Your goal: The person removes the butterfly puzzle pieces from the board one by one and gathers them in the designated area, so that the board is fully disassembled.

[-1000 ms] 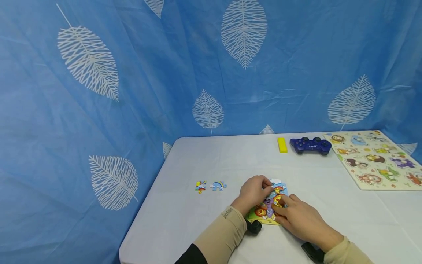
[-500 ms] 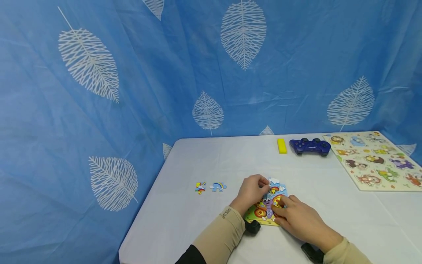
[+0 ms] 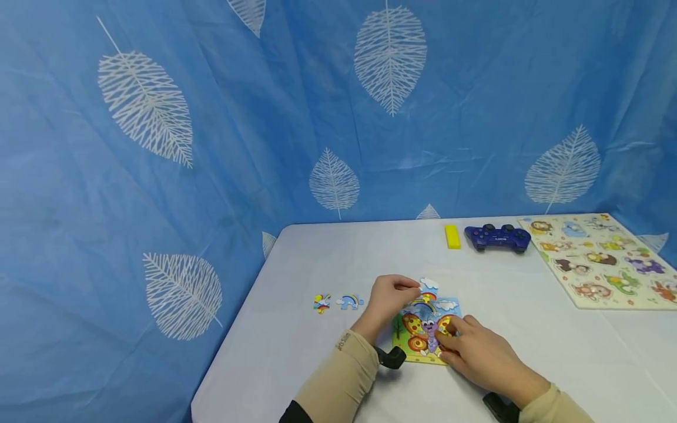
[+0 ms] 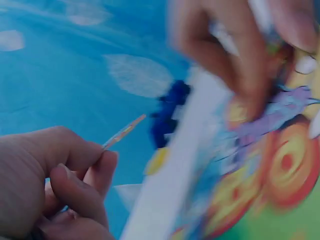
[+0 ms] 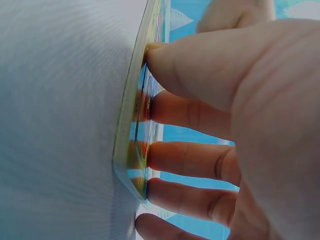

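Observation:
My left hand [image 3: 386,301] pinches a small jigsaw piece [image 3: 429,286] with a white cloud on blue. The piece shows edge-on in the left wrist view, between thumb and forefinger, lifted off the picture. Below it lies a jigsaw puzzle [image 3: 416,357] with a purple butterfly, on the white table. Fingertips of my right hand [image 3: 478,352] rest on the puzzle's right side. In the right wrist view, its thumb and fingers [image 5: 192,157] press on the glossy puzzle face near the board's edge. The hand covers the puzzle's lower right corner in the head view.
Two loose jigsaw pieces, one red and yellow [image 3: 321,303] and one with a rainbow [image 3: 349,302], lie left of the puzzle. A yellow block [image 3: 452,237], a blue game controller [image 3: 498,237] and an animal picture board [image 3: 568,279] stand toward the back right.
My left hand has moved left and slightly up with the pinched piece, uncovering more of the puzzle's upper left. The right hand has stayed nearly still on the puzzle.

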A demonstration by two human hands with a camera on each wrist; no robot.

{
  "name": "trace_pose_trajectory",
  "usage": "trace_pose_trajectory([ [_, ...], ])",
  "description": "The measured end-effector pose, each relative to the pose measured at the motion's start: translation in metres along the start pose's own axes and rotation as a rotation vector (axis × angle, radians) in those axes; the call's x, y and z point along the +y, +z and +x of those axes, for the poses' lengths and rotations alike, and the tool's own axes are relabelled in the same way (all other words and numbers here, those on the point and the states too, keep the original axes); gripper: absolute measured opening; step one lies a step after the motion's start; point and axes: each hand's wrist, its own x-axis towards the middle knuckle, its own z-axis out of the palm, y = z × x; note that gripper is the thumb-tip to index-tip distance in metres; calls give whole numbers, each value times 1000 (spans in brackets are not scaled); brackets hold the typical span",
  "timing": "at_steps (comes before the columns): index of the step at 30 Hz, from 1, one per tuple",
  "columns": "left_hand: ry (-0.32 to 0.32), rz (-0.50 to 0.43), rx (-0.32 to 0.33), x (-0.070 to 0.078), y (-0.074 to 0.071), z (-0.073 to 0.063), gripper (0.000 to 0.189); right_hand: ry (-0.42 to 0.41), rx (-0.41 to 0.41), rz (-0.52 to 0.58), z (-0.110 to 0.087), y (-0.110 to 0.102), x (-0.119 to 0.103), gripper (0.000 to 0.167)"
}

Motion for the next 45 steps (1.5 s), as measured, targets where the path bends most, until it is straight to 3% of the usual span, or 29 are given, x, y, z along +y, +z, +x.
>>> trace_pose_trajectory([
  [5,-38,-20,19,1,-65,-19,12,25,-4,-4,-3,-1,-1,36],
  [11,-112,16,109,-34,-145,-54,20,37,-24,7,-6,-2,-4,37],
  [14,-181,10,162,-54,-168,-68,22,44,-38,2,-6,-2,-3,36],
  [17,-224,13,192,-68,-179,-77,23,35,-28,4,-6,-3,-1,37],
  [24,-209,10,141,-72,-170,-74,25,38,2,-17,-8,-4,6,37],
  [28,-178,-13,110,-60,-154,-65,22,31,-2,-8,-7,-3,7,38],
  [35,-86,-2,44,-33,-113,-36,14,36,-6,0,-5,-1,7,38],
  [40,-71,151,30,-34,-88,-22,9,40,-32,12,-2,1,3,39],
  [45,-52,356,72,-37,-79,-22,4,37,-54,5,2,1,-1,40],
])
